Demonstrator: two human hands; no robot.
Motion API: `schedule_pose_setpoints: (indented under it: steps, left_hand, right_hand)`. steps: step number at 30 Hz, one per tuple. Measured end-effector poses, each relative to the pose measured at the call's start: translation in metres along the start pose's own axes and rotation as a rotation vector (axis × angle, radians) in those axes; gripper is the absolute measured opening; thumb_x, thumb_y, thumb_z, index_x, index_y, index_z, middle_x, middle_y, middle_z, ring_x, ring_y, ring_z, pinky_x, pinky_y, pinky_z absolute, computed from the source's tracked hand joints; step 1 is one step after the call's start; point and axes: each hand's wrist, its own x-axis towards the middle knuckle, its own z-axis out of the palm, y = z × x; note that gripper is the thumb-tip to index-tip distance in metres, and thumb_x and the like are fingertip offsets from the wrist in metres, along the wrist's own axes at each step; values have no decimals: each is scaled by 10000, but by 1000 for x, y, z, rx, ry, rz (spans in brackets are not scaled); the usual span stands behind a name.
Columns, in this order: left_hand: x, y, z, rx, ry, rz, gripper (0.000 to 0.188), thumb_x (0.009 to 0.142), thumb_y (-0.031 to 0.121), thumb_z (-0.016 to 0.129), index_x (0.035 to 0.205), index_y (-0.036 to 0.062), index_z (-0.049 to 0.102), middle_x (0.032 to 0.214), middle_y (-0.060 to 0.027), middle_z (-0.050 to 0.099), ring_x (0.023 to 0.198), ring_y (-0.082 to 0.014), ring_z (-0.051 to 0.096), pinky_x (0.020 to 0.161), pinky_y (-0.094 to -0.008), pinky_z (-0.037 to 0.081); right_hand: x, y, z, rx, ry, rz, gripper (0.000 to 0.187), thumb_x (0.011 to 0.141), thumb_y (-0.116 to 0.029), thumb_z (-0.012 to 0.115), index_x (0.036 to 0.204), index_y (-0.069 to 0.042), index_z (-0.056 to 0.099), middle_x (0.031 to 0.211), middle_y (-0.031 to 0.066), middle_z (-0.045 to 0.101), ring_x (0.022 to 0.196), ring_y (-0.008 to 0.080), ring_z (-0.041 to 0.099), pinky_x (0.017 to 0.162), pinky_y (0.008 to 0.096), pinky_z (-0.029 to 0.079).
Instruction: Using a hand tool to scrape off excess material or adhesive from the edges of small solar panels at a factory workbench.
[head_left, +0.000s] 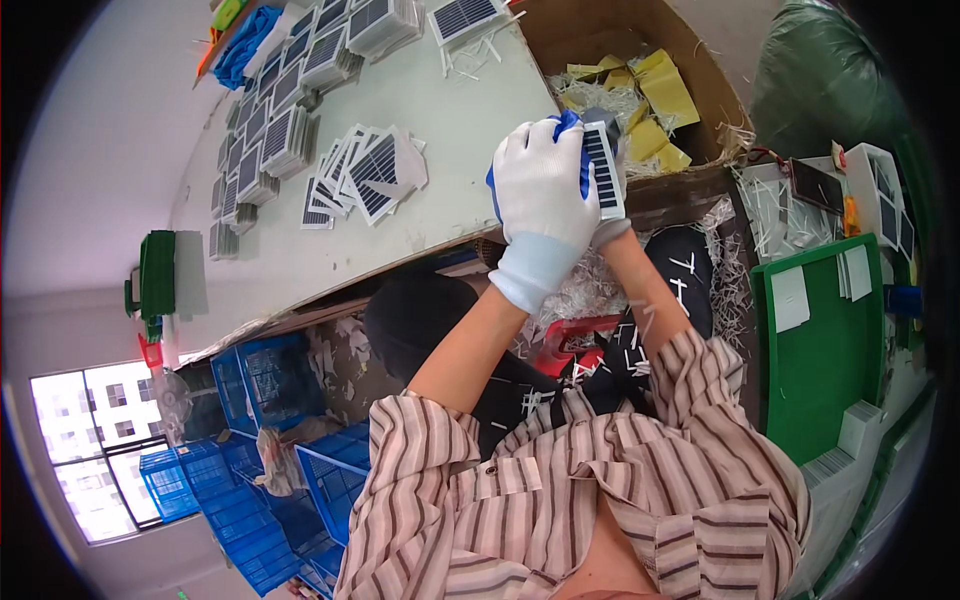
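A small dark solar panel point(605, 172) with pale grid lines and a white border is held up beyond the table's right edge. My left hand point(545, 180), in a white knit glove with blue on the fingers, is closed at the panel's left side. My right hand point(612, 232) shows little more than its glove cuff. The panel and my left hand cover most of it, and it grips the panel from behind and below. Left of my hands, a loose fan of similar panels point(375, 178) lies on the table, with a torn white piece on top.
Stacks of panels point(288, 140) line the far left of the pale table point(420, 110). A cardboard box point(700, 60) holds paper strips and yellow scraps. At right are a green tray point(822, 370) and a dark phone point(816, 187). Blue crates point(265, 380) stand lower left.
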Motion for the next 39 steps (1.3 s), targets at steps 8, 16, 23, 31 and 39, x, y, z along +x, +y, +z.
schedule_pose_setpoints:
  steps: [8,16,23,31,39]
  left_hand:
    - [2,-16,-22,105,-135,-59,426,712,105,673,1123,64,570,1132,-144,546,1055,-342,502,929,-435,390]
    - [2,-10,-3,-41,-33,-53,303,729,41,610,1032,59,610,1039,-131,579,990,-335,531,870,-432,416]
    - [-3,-2,-2,19,-15,-109,380,719,128,661,1091,82,599,1080,-116,558,1043,-328,495,883,-431,399]
    - [6,-10,-2,-10,-15,-16,310,721,140,670,1021,64,644,1049,-128,584,1017,-335,518,883,-431,400]
    - [6,-11,-1,-90,-39,55,313,697,116,686,1006,72,658,1069,-125,592,1024,-337,522,902,-435,408]
  right_hand:
    - [-24,-58,-32,-521,-336,121,263,802,-101,692,1029,11,623,896,37,663,803,89,615,728,256,508]
    - [-47,-88,-29,-357,-571,417,169,716,-93,702,855,-12,651,693,45,638,639,71,594,600,269,488]
    - [-69,-80,-9,-559,-172,18,329,830,26,603,1130,-12,474,951,71,623,817,131,625,745,260,504]
    - [20,6,-10,-35,-88,96,318,818,-120,659,1061,-33,473,945,117,643,825,214,645,739,335,509]
    - [30,22,-20,156,-287,396,454,1002,-295,361,1392,-64,334,1394,120,415,1231,219,468,1041,341,384]
